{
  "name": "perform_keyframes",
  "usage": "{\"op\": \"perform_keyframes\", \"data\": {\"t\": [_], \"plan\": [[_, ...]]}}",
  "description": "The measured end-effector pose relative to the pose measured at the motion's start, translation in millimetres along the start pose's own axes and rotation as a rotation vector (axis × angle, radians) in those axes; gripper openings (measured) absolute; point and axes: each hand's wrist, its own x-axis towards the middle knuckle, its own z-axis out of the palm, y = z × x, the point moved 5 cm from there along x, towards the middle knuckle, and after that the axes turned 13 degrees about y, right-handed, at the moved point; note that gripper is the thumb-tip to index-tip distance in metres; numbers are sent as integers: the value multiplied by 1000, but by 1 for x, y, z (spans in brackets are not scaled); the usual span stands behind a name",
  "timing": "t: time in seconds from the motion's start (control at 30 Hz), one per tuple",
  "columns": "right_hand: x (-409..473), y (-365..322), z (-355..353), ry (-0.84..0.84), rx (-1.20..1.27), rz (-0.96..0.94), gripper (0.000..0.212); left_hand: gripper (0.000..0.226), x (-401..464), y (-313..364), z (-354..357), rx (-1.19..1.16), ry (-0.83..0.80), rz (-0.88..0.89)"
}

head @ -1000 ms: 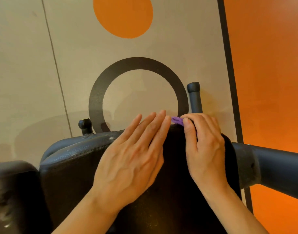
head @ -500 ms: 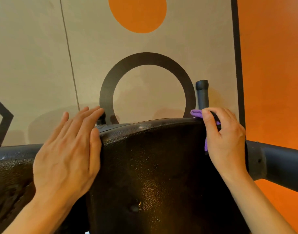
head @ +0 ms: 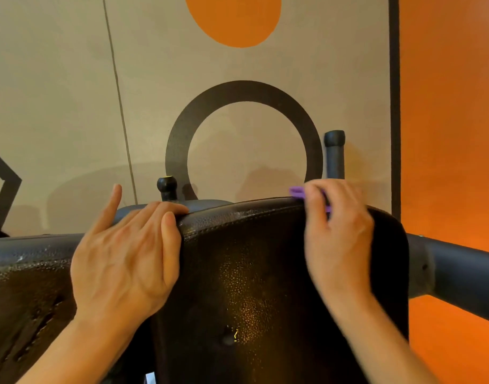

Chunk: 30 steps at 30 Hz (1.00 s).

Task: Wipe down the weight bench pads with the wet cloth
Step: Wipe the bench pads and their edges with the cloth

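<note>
A black textured bench pad point(head: 251, 273) fills the lower middle of the head view, its top edge curving across the frame. My right hand point(head: 337, 239) holds a small purple cloth point(head: 297, 193) against the pad's upper right edge; most of the cloth is hidden under the fingers. My left hand point(head: 129, 256) lies on the pad's upper left edge, fingers curled over the rim, the forefinger lifted. A second dark pad point(head: 24, 273) sits lower at the left.
A black frame tube point(head: 459, 270) runs off to the right of the pad. A capped upright post point(head: 334, 153) and a round knob point(head: 167, 187) stand behind the pad. The floor beyond is beige with a black ring and orange areas.
My left hand has moved right along the pad's top edge and its fingers now curl over the rim. My right hand has slid the cloth left along the edge.
</note>
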Motion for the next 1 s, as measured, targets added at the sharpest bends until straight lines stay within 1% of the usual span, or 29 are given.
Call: {"op": "perform_keyframes", "data": {"t": [0.03,0.1,0.13,0.17,0.2,0.23,0.27,0.3,0.33,0.37,0.4,0.47,0.5,0.53,0.57,0.63,0.67,0.7,0.73,0.8,0.83,0.87,0.9,0.93,1.0], "plan": [[-9,-21,11,-16,33,-62,13,49,0,-3,5,-118,9,-73],[-32,-62,27,-155,78,-293,13,31,-1,-7,7,-153,13,-190],[-32,-63,27,-218,115,-371,17,29,-1,-5,7,-116,10,-177],[-22,-49,20,-234,143,-381,19,30,-3,-5,6,-82,13,-165],[-9,-28,11,-234,137,-327,19,30,-1,-3,3,-18,23,-133],[4,-4,-1,-203,124,-201,18,30,0,-1,0,-2,25,-127],[12,17,-13,-140,89,-68,16,29,1,-1,-2,-8,21,-128],[13,26,-19,-70,43,25,15,28,1,-1,-3,-24,14,-148],[6,22,-16,-27,10,57,14,30,1,-1,-2,-12,10,-146],[-2,3,-5,-22,-10,32,14,33,0,1,-3,5,15,-135],[-13,-23,10,-44,-13,-50,14,37,1,2,-4,17,26,-124],[-38,-72,33,-150,54,-282,15,43,3,2,-7,48,51,-114],[-41,-78,35,-211,91,-379,17,45,3,3,-9,57,56,-106],[-34,-69,30,-232,109,-420,19,45,3,3,-8,55,61,-103],[-22,-51,21,-225,103,-393,19,44,1,4,-9,39,63,-105],[-1,-11,-3,-116,75,-162,15,44,1,5,-9,17,79,-95],[-1,-4,-8,-45,35,-75,13,46,2,5,-9,15,71,-99],[-7,-12,-4,-6,-4,-45,13,47,2,5,-10,26,72,-99],[-17,-29,8,-10,-25,-64,14,48,2,5,-10,45,70,-93],[-39,-70,30,-101,10,-237,17,43,2,8,-14,107,69,-64],[-43,-80,34,-168,44,-340,19,41,2,9,-16,125,75,-58],[-38,-73,30,-218,72,-385,21,40,1,9,-17,117,72,-69],[-26,-54,23,-229,72,-346,22,42,1,9,-17,99,74,-83],[-11,-32,12,-209,54,-254,22,44,1,8,-16,88,65,-93],[6,5,-12,-68,16,8,18,48,1,10,-17,55,71,-80]]}}
